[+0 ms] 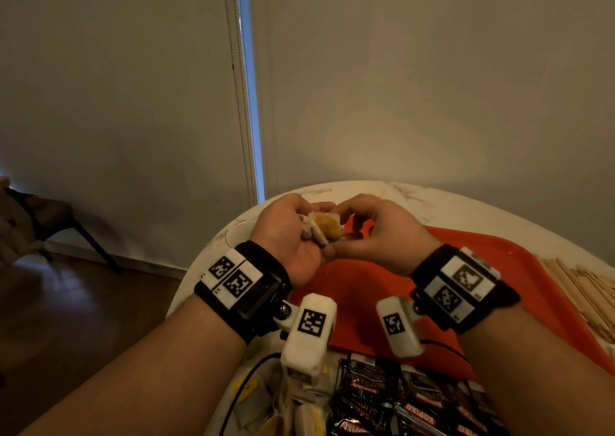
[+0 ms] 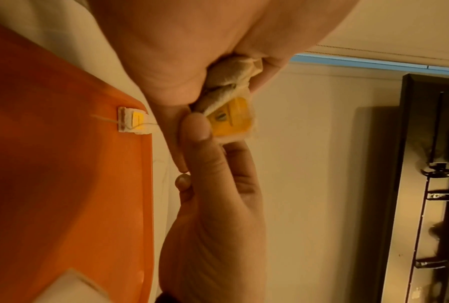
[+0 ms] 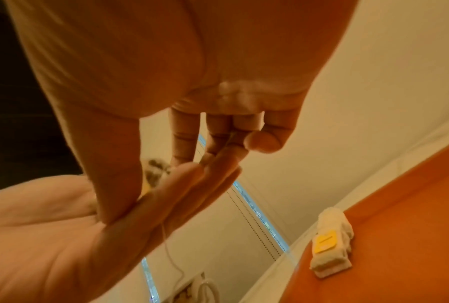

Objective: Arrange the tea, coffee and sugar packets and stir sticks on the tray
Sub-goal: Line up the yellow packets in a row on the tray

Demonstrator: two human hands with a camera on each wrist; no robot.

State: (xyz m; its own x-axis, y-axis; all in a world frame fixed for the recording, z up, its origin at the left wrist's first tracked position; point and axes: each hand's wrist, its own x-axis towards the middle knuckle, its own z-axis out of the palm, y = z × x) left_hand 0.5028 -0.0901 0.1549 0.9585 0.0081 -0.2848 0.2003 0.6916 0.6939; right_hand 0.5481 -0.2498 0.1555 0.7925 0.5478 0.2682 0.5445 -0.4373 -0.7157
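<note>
Both hands are raised over the far left part of the orange tray (image 1: 366,286). My left hand (image 1: 293,232) cups a small bunch of tea bags (image 1: 316,231), fingers curled over them. My right hand (image 1: 376,232) meets it and pinches one tea bag with a yellow tag (image 2: 231,121) between thumb and fingers. A thin string (image 3: 167,246) hangs down from the hands. One more tea bag (image 2: 133,122) lies on the tray near its far corner, also seen as the tea bag (image 3: 332,244) in the right wrist view.
Dark coffee packets (image 1: 416,402) lie in a heap at the near edge, with loose tea bags (image 1: 266,402) to their left. Wooden stir sticks (image 1: 585,296) lie right of the tray. The white marble table (image 1: 466,209) stands against a wall; a chair (image 1: 33,222) stands at the left.
</note>
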